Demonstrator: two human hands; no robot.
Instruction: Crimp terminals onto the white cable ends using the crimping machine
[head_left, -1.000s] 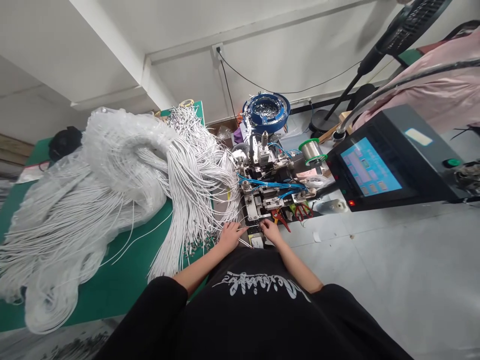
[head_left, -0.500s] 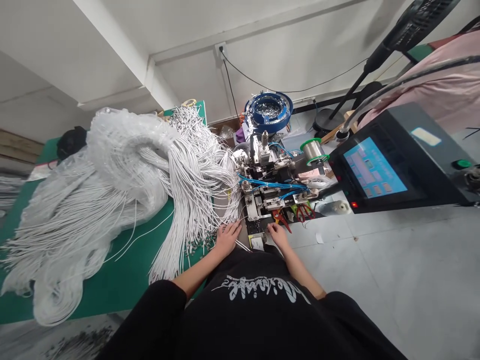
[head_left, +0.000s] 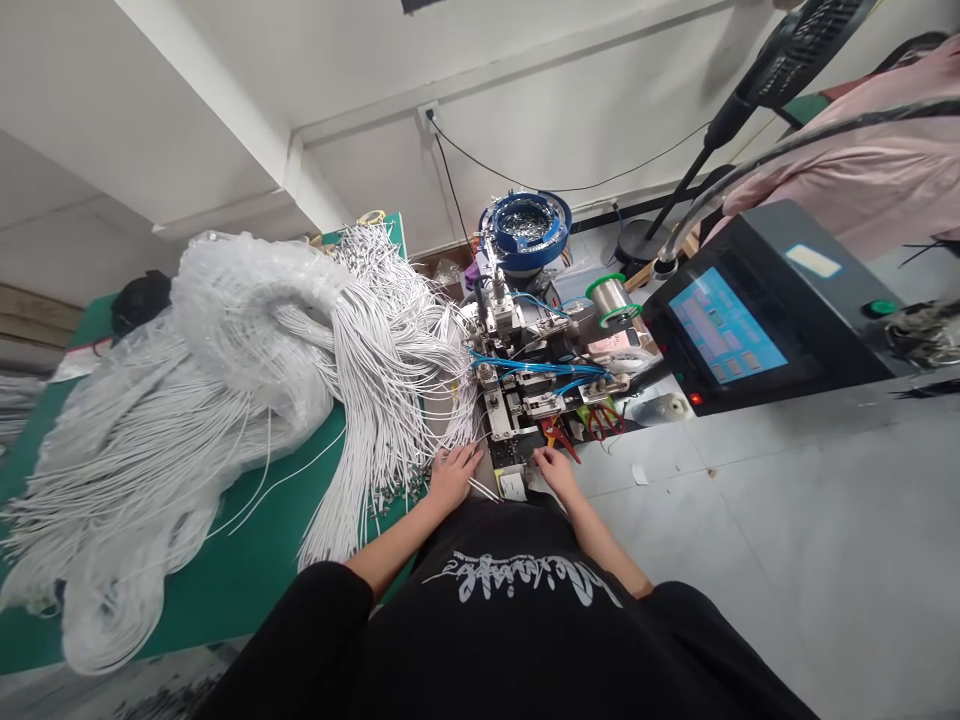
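My left hand [head_left: 452,478] lies at the right edge of the white cable pile [head_left: 382,370], its fingers bent around white cables. Two white cable ends [head_left: 486,489] stick out from under the palm towards my body. My right hand [head_left: 553,469] is at the front of the benchtop machine [head_left: 517,400], with thumb and fingers pinched together. Whatever sits between those fingertips is too small to make out. Orange-red handled pliers [head_left: 559,437] lie just beyond the right hand, with red-handled scissors [head_left: 602,422] beside them.
A blue bowl feeder [head_left: 525,235] with small metal parts stands behind the machine. To the right are a wire spool [head_left: 613,301] and a control box with a lit screen [head_left: 726,325]. Plastic-wrapped cables [head_left: 225,310] cover much of the green table [head_left: 247,560].
The view has shifted slightly, so the machine and control box appear a little further left. Both hands stay in nearly the same place and pose.
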